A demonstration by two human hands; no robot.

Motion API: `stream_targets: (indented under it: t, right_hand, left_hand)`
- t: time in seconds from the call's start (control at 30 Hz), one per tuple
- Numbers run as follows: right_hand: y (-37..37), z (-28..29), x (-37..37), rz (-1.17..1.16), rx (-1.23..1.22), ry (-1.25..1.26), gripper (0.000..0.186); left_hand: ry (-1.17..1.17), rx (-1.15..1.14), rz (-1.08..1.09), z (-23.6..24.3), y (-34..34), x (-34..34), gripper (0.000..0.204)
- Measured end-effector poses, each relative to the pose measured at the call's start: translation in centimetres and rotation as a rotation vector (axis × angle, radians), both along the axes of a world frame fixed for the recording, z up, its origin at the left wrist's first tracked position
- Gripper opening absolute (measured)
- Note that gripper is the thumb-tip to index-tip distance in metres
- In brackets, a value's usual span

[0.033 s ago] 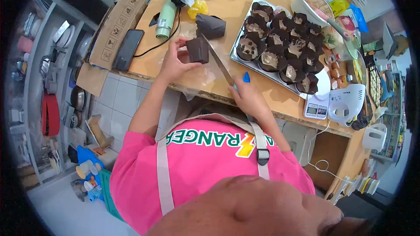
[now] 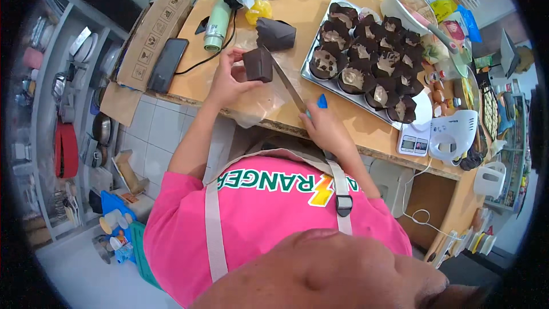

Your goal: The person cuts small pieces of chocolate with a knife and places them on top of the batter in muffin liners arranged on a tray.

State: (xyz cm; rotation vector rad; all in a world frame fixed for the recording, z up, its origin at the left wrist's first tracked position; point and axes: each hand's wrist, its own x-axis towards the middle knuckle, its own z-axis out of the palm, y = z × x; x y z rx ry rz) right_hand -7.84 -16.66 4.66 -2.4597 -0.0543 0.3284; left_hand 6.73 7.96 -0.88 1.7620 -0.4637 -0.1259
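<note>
My left hand grips a dark brown stack of paper cupcake liners above the table's near edge. In my right hand is a long knife, its turquoise handle mostly covered by my fingers. The blade points away and to the left, with its tip at the right side of the stack. Just behind lies a second bundle of dark liners on its side. Clear plastic wrap spreads beneath my hands. To the right, a metal tray carries several dark liners filled with light brown batter.
A green bottle, a phone and a cardboard box are at the left. Behind the tray stands a white bowl of batter with a spatula. A kitchen scale and hand mixer sit at the right.
The clear plastic wrap at the table's near edge has shifted a little. Both hands, the liners and the knife are in nearly the same place.
</note>
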Motion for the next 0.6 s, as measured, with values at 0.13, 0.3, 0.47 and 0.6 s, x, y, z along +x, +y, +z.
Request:
stream_targets:
  t: [0.13, 0.3, 0.47, 0.6]
  right_hand:
    - [0.1, 0.4, -0.1, 0.025, -0.059, -0.034, 0.025]
    - [-0.3, 0.6, -0.1, 0.030, -0.041, -0.042, 0.025]
    - [-1.2, 1.5, -0.7, -0.012, 0.057, -0.113, 0.039]
    - [-1.6, 0.5, -1.2, -0.092, 0.184, -0.183, 0.047]
  left_hand:
    - [0.044, -0.310, -0.014, -0.6, 0.5, 0.7, 0.085]
    - [-0.009, -0.471, 0.146, 0.5, 0.7, 0.6, 0.083]
    - [-0.138, 0.087, 0.245, 0.7, 1.1, -0.4, 0.082]
    - [-0.255, 0.495, 0.174, 2.4, -0.8, -1.2, 0.094]
